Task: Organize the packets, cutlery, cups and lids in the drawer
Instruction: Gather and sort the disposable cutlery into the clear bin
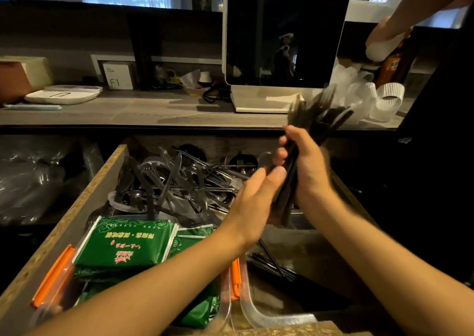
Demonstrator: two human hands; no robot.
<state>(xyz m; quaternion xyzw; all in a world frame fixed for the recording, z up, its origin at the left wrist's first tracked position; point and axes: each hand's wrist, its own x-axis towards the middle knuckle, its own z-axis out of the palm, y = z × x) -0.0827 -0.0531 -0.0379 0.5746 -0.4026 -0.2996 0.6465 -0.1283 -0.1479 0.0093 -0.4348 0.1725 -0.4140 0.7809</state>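
My right hand [306, 166] grips a bundle of black plastic forks [314, 116] above the open drawer [84, 197], tines pointing up and away. My left hand [254, 205] touches the lower handles of the bundle with straight fingers. A tangle of loose black and clear cutlery [179, 182] fills the back of the drawer. Green packets [128, 243] lie in a clear container with orange clips [51, 276] at the front left. A second clear container [259, 312] at the front right holds a few black utensils [272, 264].
A tablet screen on a white stand [284, 33] sits on the counter behind the drawer. Clear cups and lids [377, 97] are piled at the counter's right. Another person's hand [384, 35] holds a white object at the upper right. A white tray [64, 94] lies at the left.
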